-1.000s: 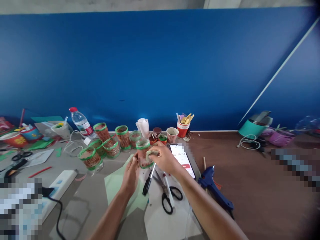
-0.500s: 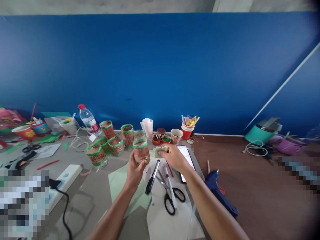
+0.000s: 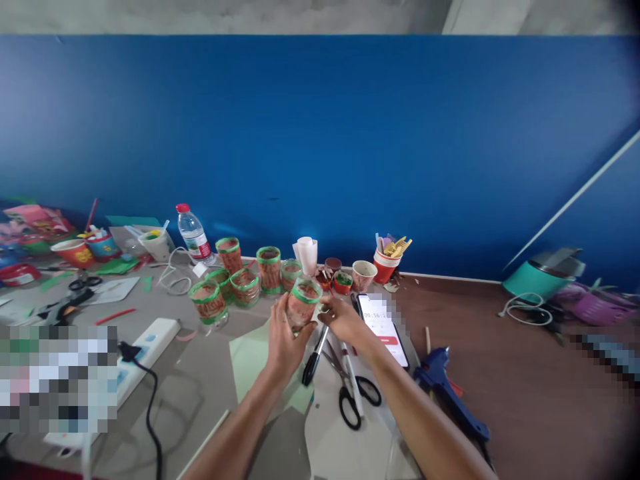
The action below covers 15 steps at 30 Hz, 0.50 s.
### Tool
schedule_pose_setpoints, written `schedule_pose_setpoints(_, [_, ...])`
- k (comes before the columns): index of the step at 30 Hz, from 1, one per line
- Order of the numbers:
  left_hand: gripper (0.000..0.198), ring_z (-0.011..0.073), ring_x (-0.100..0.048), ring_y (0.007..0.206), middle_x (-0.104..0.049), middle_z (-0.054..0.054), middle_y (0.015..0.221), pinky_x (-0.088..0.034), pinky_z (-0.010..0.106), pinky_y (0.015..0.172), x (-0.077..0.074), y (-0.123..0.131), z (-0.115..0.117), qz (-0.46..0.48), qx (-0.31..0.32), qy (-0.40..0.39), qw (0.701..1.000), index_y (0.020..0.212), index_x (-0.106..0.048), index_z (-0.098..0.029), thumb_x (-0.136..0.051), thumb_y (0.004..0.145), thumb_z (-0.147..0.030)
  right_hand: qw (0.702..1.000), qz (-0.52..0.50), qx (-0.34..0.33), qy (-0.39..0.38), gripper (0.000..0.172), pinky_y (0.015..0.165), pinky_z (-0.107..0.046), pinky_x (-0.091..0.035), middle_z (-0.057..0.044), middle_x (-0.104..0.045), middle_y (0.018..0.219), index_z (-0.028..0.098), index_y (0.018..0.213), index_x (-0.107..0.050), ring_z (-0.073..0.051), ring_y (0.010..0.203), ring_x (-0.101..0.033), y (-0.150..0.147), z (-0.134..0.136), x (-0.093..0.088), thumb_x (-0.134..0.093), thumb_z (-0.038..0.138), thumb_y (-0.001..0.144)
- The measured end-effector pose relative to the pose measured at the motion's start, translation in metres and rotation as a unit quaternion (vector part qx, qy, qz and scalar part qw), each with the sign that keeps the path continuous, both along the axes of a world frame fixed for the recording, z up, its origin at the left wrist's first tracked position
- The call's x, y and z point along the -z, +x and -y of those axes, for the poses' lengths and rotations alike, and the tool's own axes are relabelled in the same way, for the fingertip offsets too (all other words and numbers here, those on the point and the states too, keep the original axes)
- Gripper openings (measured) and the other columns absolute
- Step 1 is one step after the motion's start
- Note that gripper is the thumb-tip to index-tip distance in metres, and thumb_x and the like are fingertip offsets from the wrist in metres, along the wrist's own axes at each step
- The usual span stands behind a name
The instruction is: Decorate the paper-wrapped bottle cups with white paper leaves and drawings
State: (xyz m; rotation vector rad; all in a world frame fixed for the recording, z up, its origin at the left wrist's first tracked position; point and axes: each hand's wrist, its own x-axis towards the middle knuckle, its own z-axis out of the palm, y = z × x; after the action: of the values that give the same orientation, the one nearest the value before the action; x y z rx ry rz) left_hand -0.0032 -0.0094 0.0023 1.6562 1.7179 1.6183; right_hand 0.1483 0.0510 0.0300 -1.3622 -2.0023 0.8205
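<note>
My left hand [image 3: 287, 333] is wrapped round a clear cup [image 3: 303, 308] painted reddish brown with a green rim. It holds the cup raised, slightly tilted. Close against the cup's right side is my right hand [image 3: 343, 319], its fingers pinched together; what lies between them is hidden. Below the hands are a black marker [image 3: 315, 360], a white pen [image 3: 354, 387] and scissors with black handles [image 3: 350, 408]. Pale green paper [image 3: 250, 360] lies under my left wrist.
Several similar painted cups [image 3: 207, 303] stand at the left, before a water bottle [image 3: 193, 233]. Small paint pots [image 3: 343, 283], a paper cup [image 3: 365, 273] and a cup of utensils [image 3: 389, 263] line the back. A phone [image 3: 383, 333], glue gun [image 3: 450, 393] and power strip [image 3: 150, 340] flank my arms.
My right hand has moved from a pale, soft-looking piece behind the cup to the cup's right side. That piece is no longer visible. The view has shifted left, and the cup is still held.
</note>
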Motion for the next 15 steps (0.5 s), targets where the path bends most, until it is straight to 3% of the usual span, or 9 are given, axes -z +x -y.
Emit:
schedule_pose_setpoints(3, [0.072, 0.0338, -0.044, 0.127, -0.049, 0.016, 0.131, -0.035, 0.053, 0.105, -0.002, 0.001, -0.001, 0.023, -0.003, -0.013, 1.000, 0.135, -0.039, -0.019, -0.069, 0.071, -0.030, 1.000, 0.003, -0.011, -0.013, 0.023, 0.084, -0.034, -0.049, -0.007, -0.073, 0.097, 0.020, 0.098, -0.068, -0.022, 0.091, -0.067, 0.000, -0.001, -0.007, -0.059, 0.015, 0.077])
schedule_pose_setpoints(8, [0.079, 0.0314, -0.047, 0.128, -0.048, 0.017, 0.138, -0.037, 0.045, 0.105, -0.005, 0.003, -0.005, 0.149, 0.035, -0.044, 0.987, 0.138, -0.034, -0.018, -0.071, 0.069, -0.028, 1.000, 0.007, -0.016, -0.022, 0.024, 0.088, -0.035, -0.049, -0.009, -0.074, 0.102, 0.018, 0.100, -0.069, -0.024, 0.096, -0.068, 0.003, -0.001, -0.025, -0.062, 0.019, 0.077])
schedule_pose_setpoints(15, [0.067, 0.0271, -0.056, 0.118, -0.057, 0.013, 0.130, -0.045, 0.036, 0.096, -0.008, -0.001, -0.006, 0.327, 0.120, -0.036, 0.937, 0.129, -0.045, -0.019, -0.071, 0.071, -0.040, 0.999, 0.013, -0.026, -0.022, 0.030, 0.091, -0.034, -0.048, -0.012, -0.073, 0.109, 0.014, 0.107, -0.068, -0.025, 0.102, -0.067, 0.025, 0.021, -0.050, -0.058, 0.024, 0.081])
